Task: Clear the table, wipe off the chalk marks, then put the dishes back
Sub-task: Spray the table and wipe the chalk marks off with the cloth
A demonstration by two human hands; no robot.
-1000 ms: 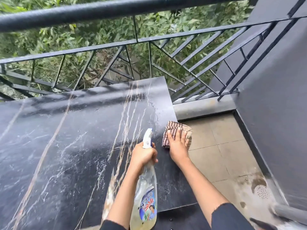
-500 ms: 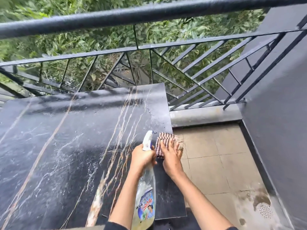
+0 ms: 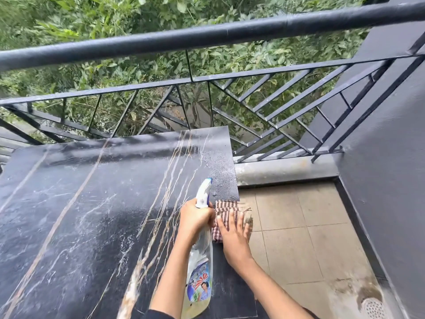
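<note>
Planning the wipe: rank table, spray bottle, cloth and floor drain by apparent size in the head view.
1. table
2. spray bottle
3. cloth, partly under the right hand
4. floor drain, cut off by frame

On my feed, a black marble counter (image 3: 92, 203), veined in white and streaked with tan-gold lines, fills the left. At its right edge, the cloth (image 3: 224, 207) is striped maroon and white. The spray bottle (image 3: 200, 256) is clear, its liquid pale yellow, its nozzle white tipped with blue, its label blue with red rays. Far off, a black railing (image 3: 207, 35) crosses green foliage (image 3: 92, 19). To the right I see beige floor tiles (image 3: 310, 226), a dark grey wall (image 3: 391, 180) and a white drain cover (image 3: 373, 308) ringed by brown stain.
</note>
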